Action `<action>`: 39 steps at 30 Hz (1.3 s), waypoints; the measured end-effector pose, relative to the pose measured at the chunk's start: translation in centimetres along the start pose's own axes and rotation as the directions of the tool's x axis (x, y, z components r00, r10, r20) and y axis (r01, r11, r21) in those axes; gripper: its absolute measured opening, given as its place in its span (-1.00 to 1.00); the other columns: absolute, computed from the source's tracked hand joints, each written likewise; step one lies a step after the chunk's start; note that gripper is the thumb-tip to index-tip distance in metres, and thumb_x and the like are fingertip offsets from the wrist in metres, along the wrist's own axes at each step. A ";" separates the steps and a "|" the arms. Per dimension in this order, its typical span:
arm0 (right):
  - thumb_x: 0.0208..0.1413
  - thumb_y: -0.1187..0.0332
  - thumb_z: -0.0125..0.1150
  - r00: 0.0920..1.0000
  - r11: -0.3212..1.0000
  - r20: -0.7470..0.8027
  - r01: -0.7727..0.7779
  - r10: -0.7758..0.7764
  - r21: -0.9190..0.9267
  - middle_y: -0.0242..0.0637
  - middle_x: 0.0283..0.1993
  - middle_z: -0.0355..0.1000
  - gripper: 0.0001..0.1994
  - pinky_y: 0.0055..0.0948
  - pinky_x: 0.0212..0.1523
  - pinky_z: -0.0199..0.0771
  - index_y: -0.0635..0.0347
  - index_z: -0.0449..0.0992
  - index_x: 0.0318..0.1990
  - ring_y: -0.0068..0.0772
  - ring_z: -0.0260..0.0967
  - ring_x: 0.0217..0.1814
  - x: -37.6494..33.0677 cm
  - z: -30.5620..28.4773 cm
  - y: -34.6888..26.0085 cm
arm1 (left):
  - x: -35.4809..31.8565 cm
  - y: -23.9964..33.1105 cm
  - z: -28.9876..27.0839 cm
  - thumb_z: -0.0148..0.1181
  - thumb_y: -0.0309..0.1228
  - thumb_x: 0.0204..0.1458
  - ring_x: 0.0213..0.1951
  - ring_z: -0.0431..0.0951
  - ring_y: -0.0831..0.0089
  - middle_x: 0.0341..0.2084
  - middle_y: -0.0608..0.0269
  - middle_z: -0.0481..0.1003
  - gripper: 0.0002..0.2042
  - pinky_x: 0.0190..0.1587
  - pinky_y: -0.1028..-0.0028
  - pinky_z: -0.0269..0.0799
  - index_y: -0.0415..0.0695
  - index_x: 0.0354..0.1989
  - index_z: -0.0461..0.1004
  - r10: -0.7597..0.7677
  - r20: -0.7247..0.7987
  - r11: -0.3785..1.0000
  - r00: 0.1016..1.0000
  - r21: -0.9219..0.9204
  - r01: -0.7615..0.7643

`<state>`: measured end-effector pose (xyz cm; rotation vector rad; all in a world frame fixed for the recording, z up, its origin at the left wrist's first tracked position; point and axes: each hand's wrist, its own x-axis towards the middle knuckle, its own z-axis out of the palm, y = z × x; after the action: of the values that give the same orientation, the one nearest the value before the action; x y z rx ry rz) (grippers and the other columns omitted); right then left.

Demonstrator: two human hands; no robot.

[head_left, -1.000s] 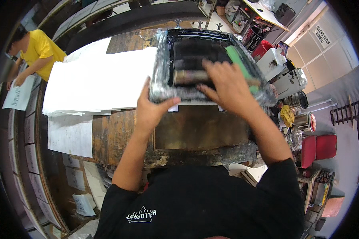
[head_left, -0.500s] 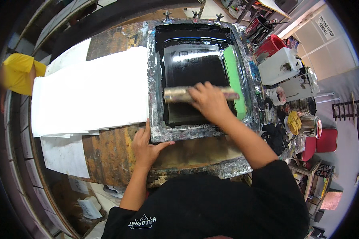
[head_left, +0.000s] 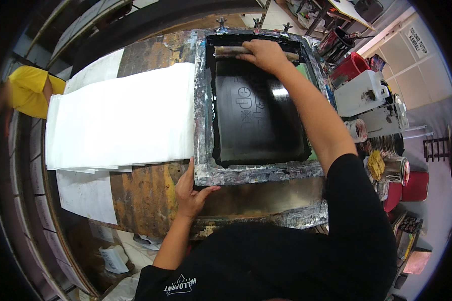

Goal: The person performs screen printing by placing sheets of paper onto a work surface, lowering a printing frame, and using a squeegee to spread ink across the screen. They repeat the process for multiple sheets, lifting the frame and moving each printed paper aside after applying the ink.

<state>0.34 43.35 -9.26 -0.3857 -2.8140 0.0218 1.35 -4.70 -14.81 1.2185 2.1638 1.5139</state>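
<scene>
A silkscreen frame (head_left: 258, 175) with paint-crusted grey edges lies on the worktable. Its dark mesh (head_left: 261, 135) is coated with wet black ink, and faint line shapes show in the middle. At the far end of the mesh, my right hand (head_left: 268, 54) is closed over a wooden squeegee (head_left: 229, 50), which lies crosswise inside the frame. My left hand (head_left: 190, 193) touches the frame's near left corner, its thumb along the front edge and its fingers stretched up the left side. A green strip (head_left: 306, 70) shows along the mesh's right side, partly behind my right arm.
White sheets (head_left: 120, 115) are stacked left of the frame on the stained wooden table (head_left: 140, 195). Wing-nut clamps (head_left: 221, 23) stand at the frame's far edge. A white jerrycan (head_left: 361, 93), a red bucket (head_left: 349, 67) and several cans crowd the right. A person in yellow (head_left: 30, 90) is far left.
My right hand has pushed the squeegee from the near half of the mesh to its far end. The line shapes now show in the middle. My left hand stays at the corner.
</scene>
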 end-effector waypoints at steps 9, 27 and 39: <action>0.14 0.12 0.46 0.989 0.997 0.121 -0.077 0.081 -0.031 -0.29 -0.14 0.51 -0.64 -0.08 -0.18 0.61 0.06 0.47 -0.06 -0.12 0.55 -0.06 -18.9 -8.7 -17.0 | 0.1 0.7 -0.1 0.67 -0.40 -0.02 0.12 0.61 0.36 0.19 -0.03 0.58 -0.02 0.24 0.38 0.50 -0.40 0.55 0.20 -0.026 0.036 0.995 0.999 -0.097 0.029; 0.28 0.01 0.26 0.910 0.991 -0.414 -0.050 -0.006 -0.124 -0.11 -0.28 0.48 -0.62 -0.03 0.08 0.22 0.20 0.53 -0.18 0.05 0.44 -0.14 -11.0 -26.6 -18.0 | 4.4 4.2 3.1 -0.14 0.60 0.14 0.69 -0.26 -0.03 0.62 -0.32 -0.02 0.24 0.46 -0.49 -0.81 -0.45 0.59 0.04 -0.080 0.213 0.646 0.974 0.755 -0.112; 0.36 -0.15 0.19 0.888 0.979 -0.460 -0.097 0.003 -0.181 -0.03 -0.26 0.63 -0.49 -0.11 0.01 0.31 0.17 0.71 -0.03 0.04 0.58 -0.16 -7.4 -28.8 -16.4 | 12.8 8.2 -1.8 0.37 -0.21 0.29 0.37 0.51 -0.03 0.23 -0.26 0.57 -0.47 0.67 -0.10 -0.36 -0.44 0.24 0.55 0.174 -0.188 0.918 0.967 0.385 -0.090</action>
<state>11.34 24.85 16.95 -0.4423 -2.3405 -0.3040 -3.73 4.44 -3.67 1.3948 2.6604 1.3806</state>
